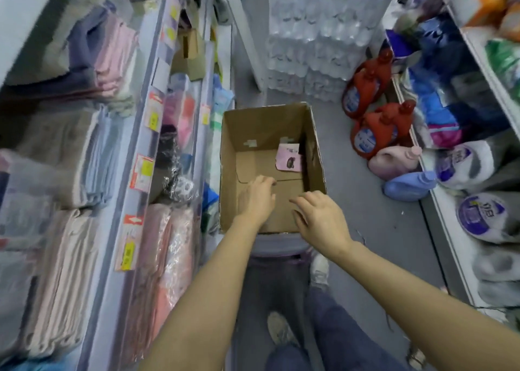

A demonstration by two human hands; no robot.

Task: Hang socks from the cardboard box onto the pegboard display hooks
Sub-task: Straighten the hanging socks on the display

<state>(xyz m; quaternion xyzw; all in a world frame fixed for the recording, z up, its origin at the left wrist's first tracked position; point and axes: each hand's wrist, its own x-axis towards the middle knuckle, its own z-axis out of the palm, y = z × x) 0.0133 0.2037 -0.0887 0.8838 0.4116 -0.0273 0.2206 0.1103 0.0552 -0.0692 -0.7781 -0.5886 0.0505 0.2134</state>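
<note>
An open cardboard box (pixel 316 145) stands on a grey stool in the aisle in front of me. Inside it, at the far right corner, lies one pink sock pack (pixel 288 157) with a dark picture on its card. My left hand (pixel 257 197) reaches into the box over its bare bottom, fingers loosely curled, holding nothing. My right hand (pixel 318 216) hovers above the box's near right corner, fingers spread and empty. Neither hand touches the sock pack. No pegboard hooks are in sight.
Shelves with folded towels and packed goods (pixel 92 151) line the left. Stacked water bottle packs (pixel 318 33) stand behind the box. Red (pixel 374 131), pink and blue detergent jugs sit on the floor at right, beside shelves of tissue rolls (pixel 484 216). My legs and shoes are below.
</note>
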